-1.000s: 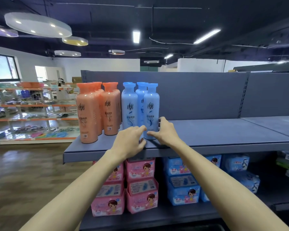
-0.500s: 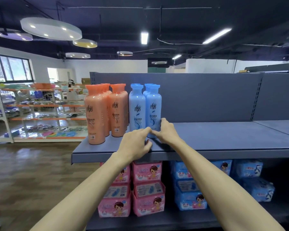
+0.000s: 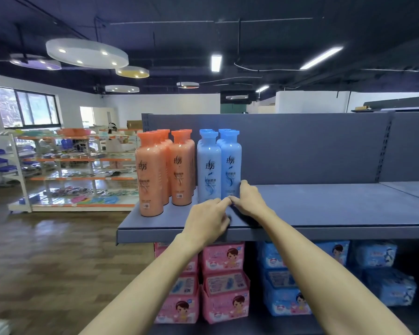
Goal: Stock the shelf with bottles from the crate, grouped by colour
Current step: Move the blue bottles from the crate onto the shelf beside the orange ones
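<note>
On the grey shelf (image 3: 324,209) stand two groups of bottles: several orange bottles (image 3: 153,175) on the left and several blue bottles (image 3: 208,168) right beside them. My right hand (image 3: 249,200) touches the base of the front right blue bottle (image 3: 230,170), with the thumb against its right side and the fingers in front. My left hand (image 3: 208,220) reaches in from the shelf's front edge. Its fingertips meet the right hand's at the foot of the same bottle. Neither hand closes around the bottle. The crate is out of view.
The shelf runs bare to the right of the blue bottles, with a grey back panel (image 3: 312,146) behind. Below are pink packs (image 3: 224,284) and blue packs (image 3: 288,293). A second rack of goods (image 3: 78,170) stands across the wooden floor on the left.
The view has shifted, so the shelf sits further right. Both hands stay at the foot of the front right blue bottle, which now stands in line with its neighbour.
</note>
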A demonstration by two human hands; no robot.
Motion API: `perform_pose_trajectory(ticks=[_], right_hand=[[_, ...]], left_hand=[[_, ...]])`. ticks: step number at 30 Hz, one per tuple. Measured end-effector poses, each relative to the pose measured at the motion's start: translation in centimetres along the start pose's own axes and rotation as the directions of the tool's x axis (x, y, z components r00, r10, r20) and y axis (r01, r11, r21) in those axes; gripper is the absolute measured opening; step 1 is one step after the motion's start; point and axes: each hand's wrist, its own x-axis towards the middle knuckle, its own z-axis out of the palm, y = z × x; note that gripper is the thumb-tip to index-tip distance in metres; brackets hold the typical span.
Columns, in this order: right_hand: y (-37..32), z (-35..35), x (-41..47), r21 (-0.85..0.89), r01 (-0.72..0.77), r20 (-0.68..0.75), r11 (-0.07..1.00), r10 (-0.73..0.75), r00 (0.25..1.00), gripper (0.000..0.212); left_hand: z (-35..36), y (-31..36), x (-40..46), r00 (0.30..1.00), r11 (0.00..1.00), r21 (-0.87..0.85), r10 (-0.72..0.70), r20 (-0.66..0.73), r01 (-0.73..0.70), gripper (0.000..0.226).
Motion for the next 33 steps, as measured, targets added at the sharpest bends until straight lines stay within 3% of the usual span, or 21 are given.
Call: perform_pose_trajectory(ticks=[7,13,16,20,24,29,33], right_hand=[[-0.7,-0.3,-0.2,-0.054,-0.015,0.048,0.998,0.018,0.999,0.035],[-1.2,-2.2,-2.6,-0.240,0.038,0.066,0.970,-0.023,0.998,0.041],[-1.6,-4.4,-5.6,-0.308,0.096,0.037,0.946,-0.089,0.995,0.035],[1.6,-5.4,-13.4,-0.233,0.198,-0.070,0.952,-0.220,0.973,0.055],[5.4,-3.6,-18.7,-0.215,0.204,-0.143,0.955,-0.237,0.961,0.058],[9.4,-0.1,-21.0,-0.228,0.110,-0.061,0.968,-0.127,0.990,0.062],[12.9,2.7,-23.6,-0.233,0.021,0.004,0.972,-0.021,1.000,0.063]], left_hand=[[-0.1,0.4,0.1,1.000,0.998,0.064,-0.005,0.003,0.005,0.032],[-0.1,1.2,0.1,0.998,0.987,0.153,0.040,0.053,-0.048,0.035],[-0.5,1.8,-0.3,0.996,0.977,0.195,0.088,-0.025,-0.082,0.036],[0.3,2.8,-5.2,0.963,0.976,0.072,0.213,-0.163,-0.204,0.022],[2.6,3.6,-9.5,0.975,0.975,0.041,0.218,-0.035,-0.217,0.032],[6.6,5.0,-12.3,0.975,0.978,-0.005,0.208,0.082,-0.208,0.033],[9.8,6.8,-15.0,0.970,0.985,-0.118,0.145,0.193,-0.124,0.031]])
